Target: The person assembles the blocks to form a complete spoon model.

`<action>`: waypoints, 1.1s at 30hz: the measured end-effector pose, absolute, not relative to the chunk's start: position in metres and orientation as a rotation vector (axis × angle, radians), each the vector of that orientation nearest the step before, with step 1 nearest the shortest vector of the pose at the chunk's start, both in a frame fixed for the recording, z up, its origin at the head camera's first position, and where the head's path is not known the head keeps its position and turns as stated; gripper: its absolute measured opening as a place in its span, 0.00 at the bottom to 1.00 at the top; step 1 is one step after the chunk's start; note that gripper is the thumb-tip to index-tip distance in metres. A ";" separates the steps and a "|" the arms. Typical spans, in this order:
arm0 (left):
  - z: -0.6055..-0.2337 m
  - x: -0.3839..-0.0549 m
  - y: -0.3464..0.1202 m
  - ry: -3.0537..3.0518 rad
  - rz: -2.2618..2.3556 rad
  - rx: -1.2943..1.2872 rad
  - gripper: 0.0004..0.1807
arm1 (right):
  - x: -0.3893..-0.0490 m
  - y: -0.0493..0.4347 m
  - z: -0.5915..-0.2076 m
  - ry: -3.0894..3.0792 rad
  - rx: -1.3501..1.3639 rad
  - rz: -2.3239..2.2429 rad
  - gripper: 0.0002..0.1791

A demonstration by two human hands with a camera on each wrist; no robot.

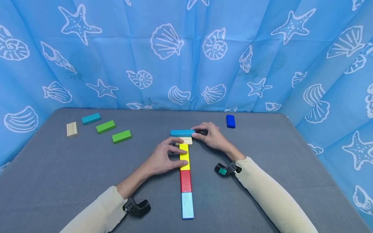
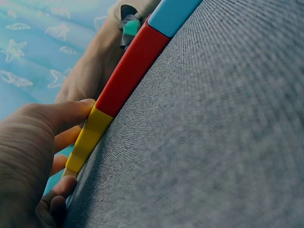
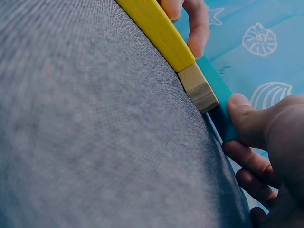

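Several wooden blocks form a T on the table. Its stem runs from a light blue block [image 1: 187,205] through a red block [image 1: 186,181] to a yellow block [image 1: 184,157]. A plain wood block [image 1: 188,140] lies crosswise beyond the yellow one, and a teal block [image 1: 181,133] lies crosswise behind that, right against it. My left hand [image 1: 162,158] rests its thumb and extended fingertips on the yellow and plain wood blocks. With thumb and fingers, my right hand [image 1: 212,136] pinches the teal block's right end, also seen in the right wrist view.
At the back left lie another plain wood block [image 1: 72,129], another teal block [image 1: 91,118] and two green blocks [image 1: 106,127]. A dark blue block [image 1: 230,121] lies at the back right. Behind the grey table [image 1: 87,174] hangs a blue curtain [image 1: 186,58] with shell prints.
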State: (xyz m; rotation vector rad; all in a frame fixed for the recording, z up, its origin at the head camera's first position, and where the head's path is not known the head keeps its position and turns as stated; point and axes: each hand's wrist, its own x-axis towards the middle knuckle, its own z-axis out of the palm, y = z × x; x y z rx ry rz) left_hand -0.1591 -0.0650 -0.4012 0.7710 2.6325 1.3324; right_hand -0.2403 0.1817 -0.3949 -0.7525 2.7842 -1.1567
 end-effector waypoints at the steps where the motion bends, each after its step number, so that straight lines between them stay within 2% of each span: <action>1: -0.401 -0.159 -0.065 2.633 1.331 0.772 0.17 | -0.240 0.182 -0.395 2.786 -0.752 -1.157 0.18; 33: -0.400 -0.159 -0.065 2.624 1.323 0.763 0.17 | -0.238 0.183 -0.395 2.767 -0.760 -1.130 0.19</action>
